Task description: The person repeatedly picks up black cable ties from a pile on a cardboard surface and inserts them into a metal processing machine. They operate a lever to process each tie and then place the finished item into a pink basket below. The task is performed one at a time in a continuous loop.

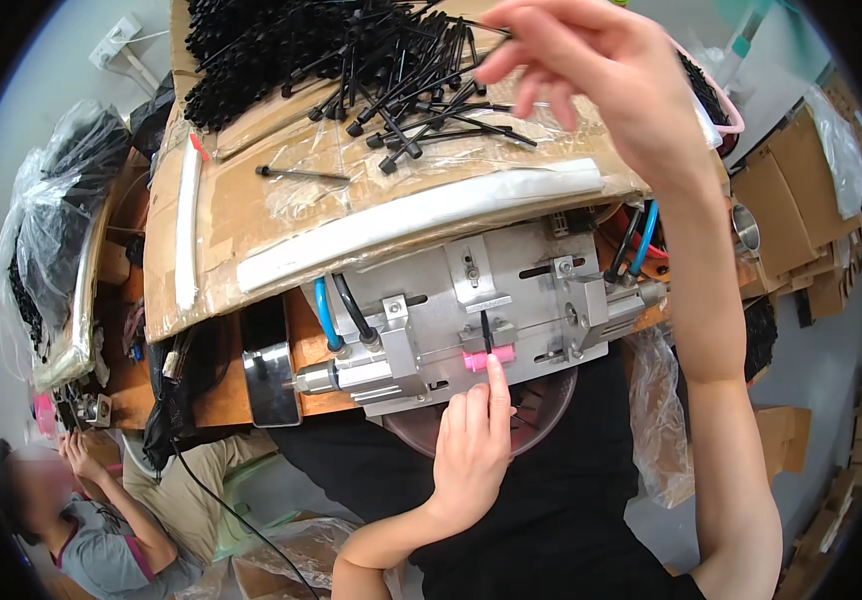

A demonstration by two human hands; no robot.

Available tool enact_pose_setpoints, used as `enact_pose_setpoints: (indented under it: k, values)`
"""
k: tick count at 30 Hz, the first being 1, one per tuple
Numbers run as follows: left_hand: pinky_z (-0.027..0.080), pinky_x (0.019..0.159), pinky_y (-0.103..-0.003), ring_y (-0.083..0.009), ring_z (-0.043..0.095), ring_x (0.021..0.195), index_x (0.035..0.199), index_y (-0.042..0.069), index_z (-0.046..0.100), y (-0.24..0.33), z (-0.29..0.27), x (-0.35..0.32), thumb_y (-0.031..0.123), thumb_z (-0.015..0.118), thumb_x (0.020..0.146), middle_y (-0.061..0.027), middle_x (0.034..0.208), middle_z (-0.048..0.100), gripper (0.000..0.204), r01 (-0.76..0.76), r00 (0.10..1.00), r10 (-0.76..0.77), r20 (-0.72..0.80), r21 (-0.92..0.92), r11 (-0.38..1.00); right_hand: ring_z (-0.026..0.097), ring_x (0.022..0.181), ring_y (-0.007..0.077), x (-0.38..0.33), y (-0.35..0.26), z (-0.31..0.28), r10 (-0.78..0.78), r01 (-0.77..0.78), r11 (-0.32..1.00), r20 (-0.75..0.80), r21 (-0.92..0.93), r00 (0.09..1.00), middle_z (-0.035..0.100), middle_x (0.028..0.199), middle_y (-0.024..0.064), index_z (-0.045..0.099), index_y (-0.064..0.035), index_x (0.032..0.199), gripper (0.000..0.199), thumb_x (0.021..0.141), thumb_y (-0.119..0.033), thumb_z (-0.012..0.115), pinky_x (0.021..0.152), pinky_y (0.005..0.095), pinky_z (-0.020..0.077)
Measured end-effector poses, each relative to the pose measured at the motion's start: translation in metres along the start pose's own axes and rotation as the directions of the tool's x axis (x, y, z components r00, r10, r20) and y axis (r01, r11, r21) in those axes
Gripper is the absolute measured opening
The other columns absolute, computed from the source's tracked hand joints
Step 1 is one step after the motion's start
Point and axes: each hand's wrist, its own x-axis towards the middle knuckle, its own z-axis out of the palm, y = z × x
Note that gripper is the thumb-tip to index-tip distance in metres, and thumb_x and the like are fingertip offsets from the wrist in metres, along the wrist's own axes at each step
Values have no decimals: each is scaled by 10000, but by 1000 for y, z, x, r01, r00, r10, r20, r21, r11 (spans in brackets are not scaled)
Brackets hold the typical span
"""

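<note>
My left hand [473, 440] rests at the front edge of a metal fixture [481, 310], its index fingertip touching a small pink block [488, 359] from which a short black pin stands up. My right hand [591, 65] is raised over the heap of black plastic rods [351, 50] on the cardboard tray [251, 230]; its fingers are spread and a thin black rod runs under them, and I cannot tell whether they grip it.
A white foam strip [421, 215] lines the tray's front edge. Blue and black hoses [336, 315] enter the fixture at left and right. A brown bowl [541, 410] sits under the fixture. Another person [81, 520] works at lower left. Cardboard boxes [791, 190] stand right.
</note>
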Motion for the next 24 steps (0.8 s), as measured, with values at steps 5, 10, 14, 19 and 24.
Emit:
enact_pose_setpoints:
  k: [5,10,14,19,24]
  values:
    - [460,779,-378,-260,519,847,1440,-73,398,3,3,11,56,734,794,-112,963,526,740,-32,999,32,-12,13,999,627,676,93,-55,-31,-8,15,-37,996,-242,-85,970,721,925,148,621,39,1199,254,964,-38,563,554,181,472]
    - [469,799,-368,-279,533,886,1443,-61,404,-1,-2,7,50,744,784,-117,981,540,751,13,1000,-12,20,-51,999,653,732,170,-132,-6,24,-245,186,888,-89,-421,966,713,926,145,642,41,1107,286,824,51,682,597,230,506]
    - [467,831,-388,-308,535,946,1407,-13,486,-12,-50,29,5,731,790,-128,1044,568,664,-11,1000,7,-22,-176,984,646,719,249,-203,9,81,-78,62,899,-21,-434,997,673,876,148,569,78,1258,578,715,88,766,627,315,531]
    - [433,894,-393,-308,528,1013,1036,19,589,-108,-112,114,27,605,897,-127,1063,577,141,45,934,19,-358,171,984,587,681,240,-233,40,116,18,-7,903,22,-429,1000,590,783,114,454,89,1394,719,740,62,753,618,359,496]
    - [443,857,-312,-258,557,886,970,4,587,-157,-152,130,-31,589,867,-113,982,585,109,-7,1000,10,18,-179,984,525,623,229,-223,48,126,23,-9,921,31,-389,999,532,729,102,446,45,1422,705,783,24,742,590,371,461]
